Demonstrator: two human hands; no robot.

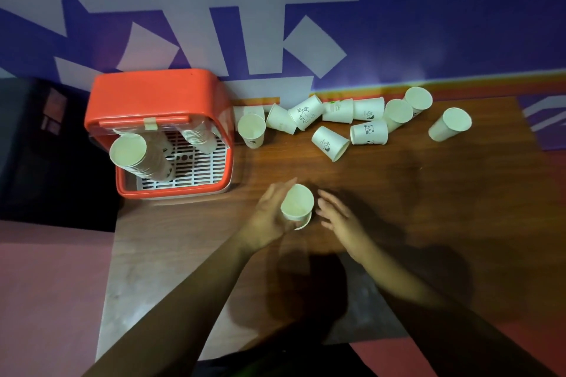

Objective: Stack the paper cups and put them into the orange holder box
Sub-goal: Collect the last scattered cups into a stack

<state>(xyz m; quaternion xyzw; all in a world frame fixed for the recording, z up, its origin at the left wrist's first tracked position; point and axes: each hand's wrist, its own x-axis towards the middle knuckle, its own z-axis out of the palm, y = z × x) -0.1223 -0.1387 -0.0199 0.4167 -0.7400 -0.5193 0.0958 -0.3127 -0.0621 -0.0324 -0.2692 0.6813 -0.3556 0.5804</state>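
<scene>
Head: wood tbl (428, 208), cups (368, 132), purple wall (459, 9)

L hand (269, 214), R hand (340, 219), forearms (196, 294) bare

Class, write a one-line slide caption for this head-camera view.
Left hand holds nested cups, right hand open beside; two stacks in the orange holder box, loose cups beyond.

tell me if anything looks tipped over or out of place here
Yes. Several loose paper cups lie tipped on their sides along the back of the table, scattered in no order. In the orange holder box, the tall front stack leans rather than standing straight. The left hand grips nested cups.
</scene>
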